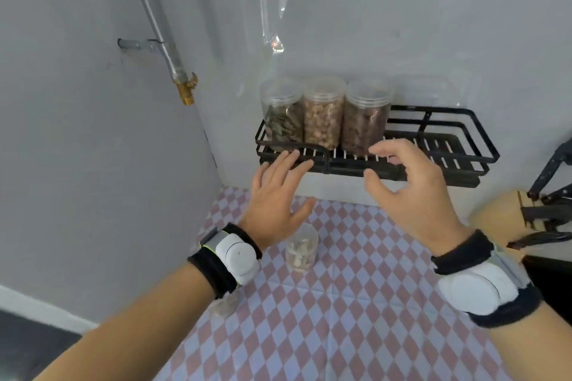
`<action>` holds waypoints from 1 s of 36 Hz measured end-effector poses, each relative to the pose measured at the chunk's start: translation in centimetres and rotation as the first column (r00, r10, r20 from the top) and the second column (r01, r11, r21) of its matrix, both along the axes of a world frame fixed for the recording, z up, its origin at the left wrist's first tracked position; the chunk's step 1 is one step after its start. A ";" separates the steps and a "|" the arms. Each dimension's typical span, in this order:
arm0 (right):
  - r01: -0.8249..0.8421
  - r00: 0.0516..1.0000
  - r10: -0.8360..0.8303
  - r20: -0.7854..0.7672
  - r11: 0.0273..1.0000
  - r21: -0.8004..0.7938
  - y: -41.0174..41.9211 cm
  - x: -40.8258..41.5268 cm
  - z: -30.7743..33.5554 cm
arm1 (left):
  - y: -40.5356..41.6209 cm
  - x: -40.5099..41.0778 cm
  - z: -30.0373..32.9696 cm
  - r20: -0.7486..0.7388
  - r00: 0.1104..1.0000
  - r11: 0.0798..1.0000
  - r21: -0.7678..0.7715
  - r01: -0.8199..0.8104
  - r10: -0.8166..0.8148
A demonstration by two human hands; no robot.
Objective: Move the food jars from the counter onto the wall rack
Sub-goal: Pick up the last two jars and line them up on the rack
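No legible text — jars, rack, wristbands all unmarked.

Head view, down toward counter (340, 303)

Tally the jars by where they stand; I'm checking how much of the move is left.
On the wall rack: 3 (leafy jar, pale round-bits jar, dark-brown jar)
On the counter: 1 clear (pale-pieces jar); maybe another behind the left wrist
Total: 4 clear
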State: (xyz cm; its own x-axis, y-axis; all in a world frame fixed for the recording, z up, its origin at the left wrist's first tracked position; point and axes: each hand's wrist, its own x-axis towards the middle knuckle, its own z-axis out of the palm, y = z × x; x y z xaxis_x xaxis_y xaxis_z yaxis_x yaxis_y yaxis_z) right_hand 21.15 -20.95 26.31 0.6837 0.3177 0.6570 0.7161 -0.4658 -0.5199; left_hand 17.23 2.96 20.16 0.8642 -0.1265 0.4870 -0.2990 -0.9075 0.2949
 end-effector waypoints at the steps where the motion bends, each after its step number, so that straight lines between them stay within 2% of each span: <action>1: -0.014 1.000 0.013 -0.019 0.999 -0.029 0.0 -1.2 -1.6 | 0.2 -1.1 -1.6 -0.046 0.999 1.000 -0.001 -0.009 0.009; 7: -0.072 0.933 -0.005 -0.359 0.977 -0.200 0.8 -5.3 -10.3 | 2.1 -6.5 -8.9 -0.274 0.953 0.991 0.005 -0.134 0.130; 12: -0.219 0.850 -0.005 -0.526 0.906 -0.363 2.9 -5.4 -14.3 | 4.7 -9.6 -12.5 -0.389 0.882 0.961 0.032 -0.275 0.265; 17: -0.294 0.825 -0.020 -0.565 0.839 -0.458 5.8 -4.1 -15.9 | 7.4 -12.3 -14.8 -0.441 0.803 0.904 0.047 -0.425 0.400; 21: -0.283 0.825 -0.023 -0.565 0.848 -0.448 8.5 -2.9 -17.0 | 9.3 -13.9 -15.8 -0.449 0.755 0.840 -0.016 -0.542 0.478; 27: -0.212 0.833 -0.133 -0.536 0.820 -0.532 11.0 -1.4 -19.2 | 10.9 -15.2 -17.8 -0.441 0.775 0.829 -0.110 -0.548 0.453; 32: -0.148 0.895 -0.186 -0.405 0.734 -0.663 12.0 -0.9 -20.6 | 11.0 -15.6 -18.9 -0.441 0.793 0.812 -0.207 -0.545 0.420; 36: -0.143 0.887 -0.206 -0.414 0.729 -0.669 12.5 -0.5 -20.9 | 10.8 -16.0 -19.2 -0.475 0.801 0.780 -0.315 -0.541 0.364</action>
State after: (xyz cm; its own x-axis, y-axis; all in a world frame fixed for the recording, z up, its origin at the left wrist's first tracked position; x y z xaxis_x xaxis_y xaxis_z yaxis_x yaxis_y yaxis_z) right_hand 20.60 -8.46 5.41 0.8498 0.5194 -0.0901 0.4729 -0.8266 -0.3052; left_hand 1.26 13.76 0.95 0.8854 0.4638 0.0298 0.3267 -0.6667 0.6699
